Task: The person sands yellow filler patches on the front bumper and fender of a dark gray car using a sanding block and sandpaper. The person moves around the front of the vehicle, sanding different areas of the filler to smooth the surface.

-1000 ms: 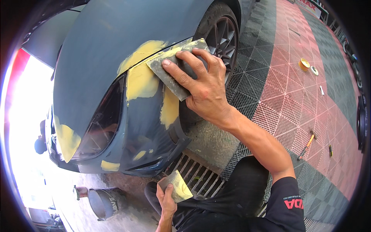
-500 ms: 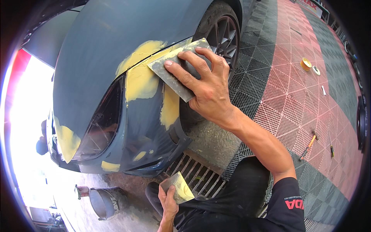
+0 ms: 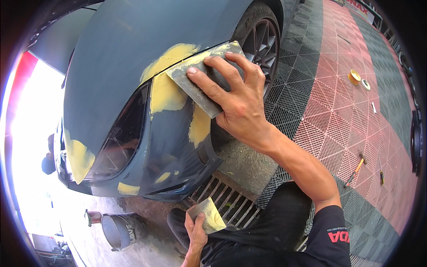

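Observation:
My right hand [image 3: 238,98] presses a wide grey spreader [image 3: 191,86] flat against the car's corner, fingers spread over its back and thumb hidden underneath. Yellow putty lines the spreader's upper edge, which lies along the seam between the blue-grey hood [image 3: 133,35] and the bumper [image 3: 167,133]. Under and beside it are putty patches, one below the seam [image 3: 167,95] and another on the hood side [image 3: 171,58]. Low in front of my lap, my left hand [image 3: 195,231] grips a smaller spreader [image 3: 200,209] with a lump of yellow putty [image 3: 215,220] on its face.
The headlight [image 3: 122,138] and front wheel [image 3: 262,40] flank the work area. A bucket [image 3: 118,231] stands at lower left, near a floor grate [image 3: 224,196]. On the tiled floor at right lie a hammer [image 3: 356,171], tape rolls [image 3: 354,76] and a slim tool [image 3: 381,175].
The right-hand spreader has slid a little along the seam toward the headlight. The car sits slightly further right in view. My left hand keeps its hold, almost unmoved.

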Action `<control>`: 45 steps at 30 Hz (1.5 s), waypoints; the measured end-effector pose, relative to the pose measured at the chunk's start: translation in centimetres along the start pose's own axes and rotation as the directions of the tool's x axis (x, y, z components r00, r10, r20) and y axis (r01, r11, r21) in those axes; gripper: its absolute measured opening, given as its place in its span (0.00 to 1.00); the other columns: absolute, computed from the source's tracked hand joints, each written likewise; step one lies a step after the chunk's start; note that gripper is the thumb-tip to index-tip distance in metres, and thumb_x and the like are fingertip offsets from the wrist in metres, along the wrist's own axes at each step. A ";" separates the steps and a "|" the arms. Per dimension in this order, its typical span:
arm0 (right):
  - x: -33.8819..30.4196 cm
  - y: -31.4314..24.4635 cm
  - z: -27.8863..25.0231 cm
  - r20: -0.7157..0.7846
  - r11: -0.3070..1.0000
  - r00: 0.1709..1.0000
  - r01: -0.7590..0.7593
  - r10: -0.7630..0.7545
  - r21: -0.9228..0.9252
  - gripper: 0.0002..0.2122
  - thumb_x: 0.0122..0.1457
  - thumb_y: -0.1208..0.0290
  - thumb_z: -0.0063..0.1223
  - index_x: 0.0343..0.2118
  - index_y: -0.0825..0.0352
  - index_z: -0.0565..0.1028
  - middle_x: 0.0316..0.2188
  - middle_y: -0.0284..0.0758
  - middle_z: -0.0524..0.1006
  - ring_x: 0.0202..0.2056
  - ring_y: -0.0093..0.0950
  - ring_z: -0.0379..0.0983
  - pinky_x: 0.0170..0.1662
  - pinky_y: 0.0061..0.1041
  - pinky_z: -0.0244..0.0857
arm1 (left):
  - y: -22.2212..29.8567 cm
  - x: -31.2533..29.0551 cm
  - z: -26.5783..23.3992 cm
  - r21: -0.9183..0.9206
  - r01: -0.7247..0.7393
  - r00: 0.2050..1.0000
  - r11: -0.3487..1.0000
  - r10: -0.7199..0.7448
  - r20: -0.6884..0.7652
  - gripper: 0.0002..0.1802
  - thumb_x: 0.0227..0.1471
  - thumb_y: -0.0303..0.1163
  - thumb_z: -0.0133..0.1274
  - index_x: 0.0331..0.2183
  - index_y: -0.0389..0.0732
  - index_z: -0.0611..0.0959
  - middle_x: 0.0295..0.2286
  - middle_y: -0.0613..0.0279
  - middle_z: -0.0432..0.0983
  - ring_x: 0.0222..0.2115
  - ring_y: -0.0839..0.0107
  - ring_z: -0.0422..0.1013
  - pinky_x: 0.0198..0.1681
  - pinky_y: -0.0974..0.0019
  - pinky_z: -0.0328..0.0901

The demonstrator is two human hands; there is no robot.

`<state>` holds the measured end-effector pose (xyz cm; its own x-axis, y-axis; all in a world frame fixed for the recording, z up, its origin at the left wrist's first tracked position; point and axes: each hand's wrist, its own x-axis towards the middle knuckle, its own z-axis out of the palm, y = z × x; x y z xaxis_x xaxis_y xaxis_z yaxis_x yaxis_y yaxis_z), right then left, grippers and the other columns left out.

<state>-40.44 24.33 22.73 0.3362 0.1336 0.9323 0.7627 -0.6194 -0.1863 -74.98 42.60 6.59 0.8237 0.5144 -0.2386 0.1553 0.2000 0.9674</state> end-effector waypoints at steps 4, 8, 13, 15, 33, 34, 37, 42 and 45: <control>0.0 0.0 0.4 0.010 1.000 1.000 -0.002 0.002 0.004 0.33 0.52 0.70 0.76 0.65 0.43 0.83 0.65 0.28 0.74 0.66 0.41 0.65 0.63 0.48 0.58 | 0.0 -0.1 0.0 0.006 -0.001 1.000 1.000 0.001 0.005 0.18 0.69 0.25 0.57 0.57 0.33 0.80 0.49 0.58 0.82 0.49 0.71 0.75 0.58 0.64 0.69; -0.4 -0.1 -0.1 0.015 1.000 1.000 0.002 -0.002 0.019 0.28 0.58 0.64 0.72 0.63 0.41 0.83 0.63 0.27 0.73 0.65 0.40 0.64 0.64 0.54 0.55 | -0.3 -0.2 -0.3 0.012 0.005 1.000 1.000 -0.005 -0.007 0.18 0.68 0.25 0.57 0.57 0.33 0.80 0.49 0.58 0.82 0.49 0.71 0.75 0.57 0.64 0.69; -0.6 0.4 0.5 -0.028 0.999 1.000 -0.001 0.002 0.040 0.26 0.60 0.62 0.70 0.63 0.41 0.83 0.63 0.26 0.73 0.65 0.40 0.63 0.64 0.58 0.54 | -0.2 -0.1 -0.1 0.003 0.007 1.000 1.000 -0.007 0.001 0.18 0.68 0.25 0.57 0.57 0.33 0.80 0.49 0.59 0.82 0.49 0.71 0.75 0.58 0.64 0.69; -0.5 0.5 0.7 -0.031 0.999 0.999 -0.013 0.014 0.043 0.26 0.60 0.62 0.70 0.63 0.41 0.82 0.64 0.26 0.72 0.66 0.40 0.63 0.65 0.58 0.54 | -0.3 -0.1 0.0 0.010 -0.005 1.000 1.000 0.005 0.007 0.17 0.69 0.25 0.57 0.57 0.33 0.80 0.49 0.59 0.82 0.49 0.71 0.75 0.58 0.65 0.68; -0.2 0.4 1.1 0.008 1.000 1.000 -0.001 0.001 0.021 0.36 0.52 0.77 0.73 0.67 0.43 0.81 0.66 0.29 0.73 0.66 0.40 0.65 0.63 0.47 0.58 | -0.4 0.2 0.0 0.022 0.012 1.000 1.000 -0.012 0.014 0.17 0.70 0.25 0.56 0.57 0.32 0.79 0.49 0.58 0.82 0.49 0.71 0.75 0.58 0.64 0.69; -0.3 0.3 1.2 0.009 1.000 1.000 -0.001 0.001 0.024 0.37 0.52 0.78 0.72 0.67 0.43 0.82 0.66 0.30 0.73 0.66 0.41 0.65 0.63 0.48 0.58 | -0.6 0.3 -0.1 0.015 0.015 1.000 1.000 -0.015 0.015 0.17 0.70 0.26 0.56 0.57 0.32 0.79 0.49 0.58 0.82 0.49 0.71 0.75 0.58 0.64 0.69; -0.6 0.0 1.2 0.010 1.000 1.000 0.006 -0.007 0.028 0.37 0.51 0.80 0.69 0.67 0.44 0.82 0.65 0.31 0.73 0.66 0.41 0.66 0.63 0.48 0.59 | -0.8 0.4 -0.2 0.000 0.020 1.000 1.000 -0.020 0.017 0.17 0.70 0.26 0.56 0.57 0.32 0.79 0.49 0.58 0.82 0.49 0.71 0.75 0.58 0.64 0.69; -1.9 -0.4 1.2 0.027 0.999 0.999 0.029 -0.029 0.025 0.39 0.47 0.81 0.66 0.67 0.45 0.82 0.65 0.32 0.73 0.65 0.42 0.65 0.63 0.49 0.58 | -1.1 0.6 -0.3 0.016 0.017 1.000 1.000 -0.017 0.025 0.17 0.69 0.25 0.56 0.57 0.32 0.79 0.49 0.58 0.82 0.49 0.71 0.75 0.58 0.64 0.69; -2.9 -0.8 1.2 0.066 0.997 0.998 -0.008 0.003 0.080 0.33 0.55 0.75 0.67 0.65 0.42 0.81 0.65 0.28 0.71 0.66 0.39 0.63 0.66 0.58 0.52 | -1.2 0.8 -0.4 0.002 0.024 0.999 1.000 -0.024 0.031 0.18 0.69 0.25 0.56 0.57 0.32 0.79 0.49 0.58 0.82 0.49 0.71 0.75 0.58 0.64 0.69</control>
<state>-41.35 25.40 19.83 0.3745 0.1829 0.9090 0.8016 -0.5567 -0.2182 -74.73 43.06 5.22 0.8361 0.4837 -0.2589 0.1758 0.2108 0.9616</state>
